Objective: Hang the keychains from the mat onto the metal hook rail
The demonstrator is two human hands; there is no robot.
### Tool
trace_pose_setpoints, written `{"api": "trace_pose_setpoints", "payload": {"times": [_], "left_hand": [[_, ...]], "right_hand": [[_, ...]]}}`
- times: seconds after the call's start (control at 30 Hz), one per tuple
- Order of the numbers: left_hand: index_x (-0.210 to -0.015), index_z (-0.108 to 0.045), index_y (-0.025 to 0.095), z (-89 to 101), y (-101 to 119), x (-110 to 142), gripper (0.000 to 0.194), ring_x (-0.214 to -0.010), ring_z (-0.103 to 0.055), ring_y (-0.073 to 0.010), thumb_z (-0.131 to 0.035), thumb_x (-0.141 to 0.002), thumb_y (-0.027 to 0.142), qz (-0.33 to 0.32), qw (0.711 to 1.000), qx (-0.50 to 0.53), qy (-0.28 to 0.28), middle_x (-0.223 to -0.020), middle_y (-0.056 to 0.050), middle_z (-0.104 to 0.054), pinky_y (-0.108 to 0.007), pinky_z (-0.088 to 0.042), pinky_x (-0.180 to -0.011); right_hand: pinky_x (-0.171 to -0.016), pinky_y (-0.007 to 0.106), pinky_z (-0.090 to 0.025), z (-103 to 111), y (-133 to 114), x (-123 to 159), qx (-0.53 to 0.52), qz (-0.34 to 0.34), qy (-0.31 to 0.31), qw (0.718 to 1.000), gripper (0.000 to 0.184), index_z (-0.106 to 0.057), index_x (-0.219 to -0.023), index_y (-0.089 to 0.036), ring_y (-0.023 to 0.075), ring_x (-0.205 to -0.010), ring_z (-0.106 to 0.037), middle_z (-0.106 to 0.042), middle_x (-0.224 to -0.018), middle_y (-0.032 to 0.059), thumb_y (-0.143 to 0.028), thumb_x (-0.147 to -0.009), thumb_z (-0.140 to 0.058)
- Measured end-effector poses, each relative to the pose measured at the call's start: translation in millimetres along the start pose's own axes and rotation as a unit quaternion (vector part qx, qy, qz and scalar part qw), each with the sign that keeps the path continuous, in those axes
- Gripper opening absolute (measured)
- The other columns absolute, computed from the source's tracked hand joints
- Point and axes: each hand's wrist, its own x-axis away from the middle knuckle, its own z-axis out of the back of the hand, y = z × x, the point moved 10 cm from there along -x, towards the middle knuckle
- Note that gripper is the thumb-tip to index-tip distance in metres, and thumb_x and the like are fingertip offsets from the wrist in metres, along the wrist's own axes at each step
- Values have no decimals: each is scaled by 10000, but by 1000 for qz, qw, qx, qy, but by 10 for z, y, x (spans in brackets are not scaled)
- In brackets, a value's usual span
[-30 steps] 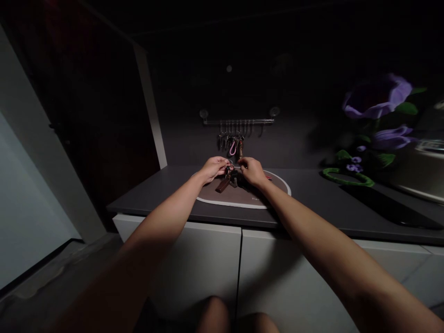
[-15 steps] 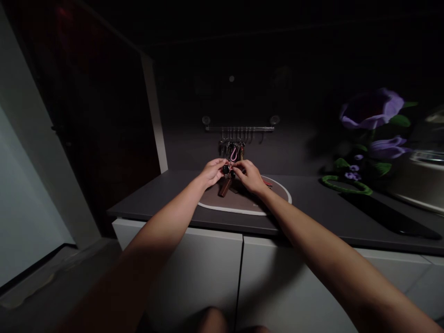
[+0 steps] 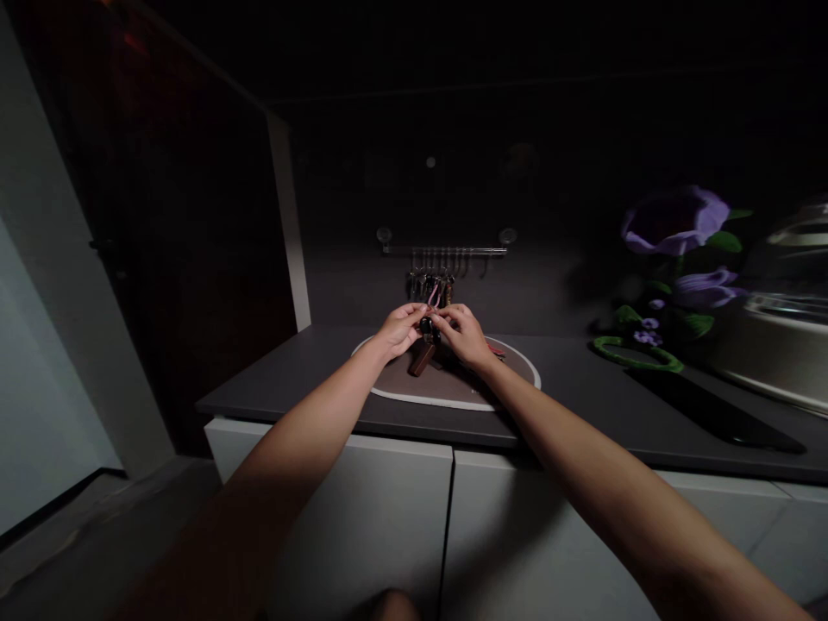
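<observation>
Left hand [image 3: 399,331] and right hand [image 3: 466,335]: fingertips closed, pinching 1 dark key bunch [image 3: 427,327] from 2 sides over the mat [image 3: 446,390], likely steadying small parts; exact grip too dim to tell.

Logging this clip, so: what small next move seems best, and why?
Probably steady the dark keyring bundle with the left hand while the right hand shifts its fingertips slightly: both hands crowd its top, and the brown tag extends below, outside either grasp. Which part each pinches is too small to tell.
</observation>
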Motion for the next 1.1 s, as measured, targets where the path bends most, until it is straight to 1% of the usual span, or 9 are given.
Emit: {"api": "trace_pose_setpoints", "payload": {"times": [0.17,0.3,0.4,0.53,0.7,0.83,0.97,1.07,1.1], "left_hand": [[-745,-575,121,-25,-11,9,179,-657,-551,-78,-688,-645,217,2,1000,-14,-1,-708,-7,-613,-234,-449,-663],[-784,-595,126,-46,-16,27,242,-684,-550,-86,-710,-618,259,1,999,-32,-7,-753,-26,-627,-235,-457,-653],[-814,-608,130,-72,-39,40,272,-708,-557,-94,-720,-604,262,11,999,-33,-16,-776,-32,-633,-262,-469,-687],[-843,-620,140,-84,-65,38,274,-777,-577,-111,-712,-615,260,18,999,-27,-21,-863,-54,-642,-290,-460,-750],[-832,-611,152,19,-104,21,221,-838,-587,-123,-655,-681,307,18,997,-72,20,-929,-74,-643,-313,-440,-812],[-803,-601,140,99,-134,15,212,-772,-597,-118,-636,-695,320,21,990,-132,53,-872,-78,-647,-288,-458,-753],[-765,-603,127,151,-131,-2,187,-693,-598,-108,-609,-713,307,11,981,-180,74,-795,-75,-653,-216,-447,-617],[-748,-606,122,166,-138,-16,165,-629,-581,-92,-597,-721,284,7,974,-213,78,-757,-68,-651,-191,-420,-554],[-742,-607,121,169,-145,-18,153,-613,-574,-89,-590,-726,273,9,972,-222,79,-748,-65,-650,-187,-411,-539]], "right_hand": [[-760,282,-409,47,78,-15,-20,-18,21,999,264,-638,-783,-180,148,-805,-525,-577,-810,47,-414,-767,-518],[-769,283,-410,56,187,-9,-56,-57,23,997,288,-640,-794,-177,148,-789,-546,-622,-818,39,-432,-756,-513],[-763,276,-416,46,280,2,-100,-87,20,991,313,-633,-814,-169,145,-774,-558,-639,-808,29,-449,-748,-508],[-728,261,-425,49,338,-2,-133,-98,25,986,323,-612,-815,-169,134,-740,-547,-625,-785,20,-461,-743,-496],[-630,231,-420,176,421,-43,-130,-126,87,980,316,-544,-779,-173,118,-657,-499,-562,-698,4,-473,-756,-445],[-590,211,-407,296,542,-171,-99,-137,124,978,336,-506,-787,-175,108,-634,-477,-525,-671,-12,-489,-773,-387],[-577,211,-407,411,779,-399,-85,-155,160,971,360,-494,-809,-171,102,-602,-473,-519,-647,-22,-502,-771,-358],[-567,215,-407,471,972,-592,-83,-169,188,964,366,-493,-805,-160,98,-573,-467,-523,-640,-17,-498,-767,-356],[-558,216,-406,466,1016,-664,-79,-167,187,965,370,-492,-799,-157,97,-559,-463,-522,-631,-16,-497,-770,-349]]}}
